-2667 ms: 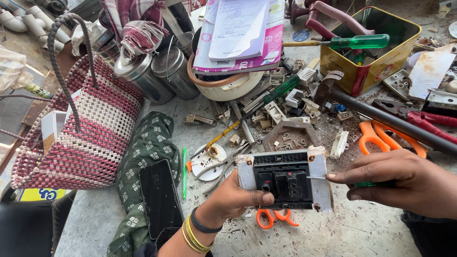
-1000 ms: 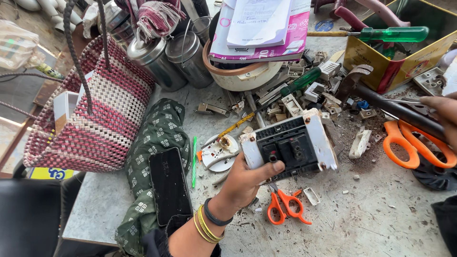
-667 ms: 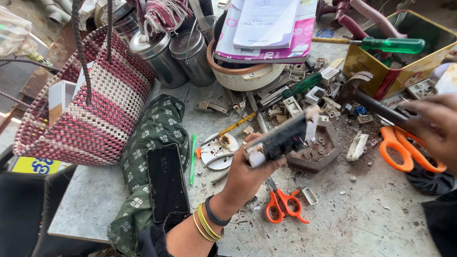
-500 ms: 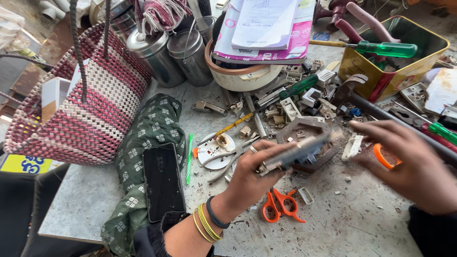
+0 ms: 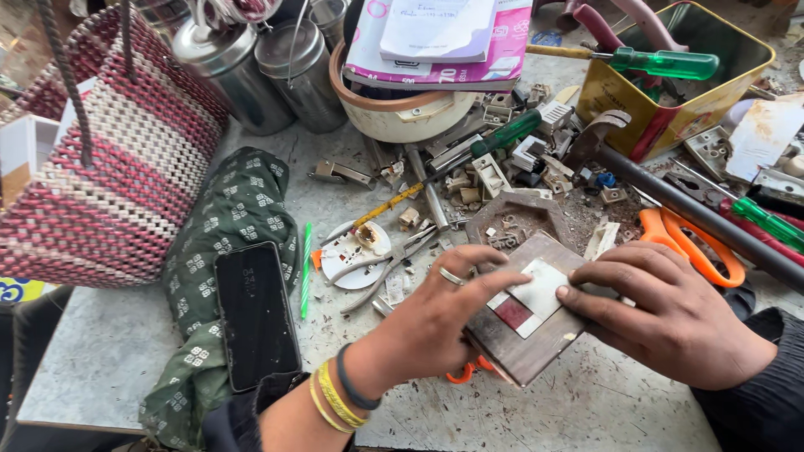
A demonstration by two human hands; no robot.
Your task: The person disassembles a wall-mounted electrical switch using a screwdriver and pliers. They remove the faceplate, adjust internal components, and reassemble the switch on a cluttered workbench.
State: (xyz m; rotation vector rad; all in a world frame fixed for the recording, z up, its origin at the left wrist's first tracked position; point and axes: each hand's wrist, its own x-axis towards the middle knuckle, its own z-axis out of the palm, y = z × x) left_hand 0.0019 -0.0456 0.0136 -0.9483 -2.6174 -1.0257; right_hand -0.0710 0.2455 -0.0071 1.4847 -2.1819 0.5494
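I'm pressing my left hand [image 5: 444, 310] and right hand [image 5: 670, 318], fingers flat, on one brown switch plate [image 5: 528, 322] near two steel tins [image 5: 260, 67] and one yellow box [image 5: 695, 79].

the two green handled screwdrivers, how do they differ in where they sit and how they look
The upper screwdriver lies across the yellow tin rim, handle fully visible; the right-hand screwdriver lies on the bench by the dark pipe, cut off by the frame edge. Both have translucent green handles.

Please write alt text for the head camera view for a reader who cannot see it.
Both hands, left hand and right hand, press on a brown switch board lying on a cluttered workbench. A black phone rests on green cloth beside a woven basket; orange scissors lie behind.
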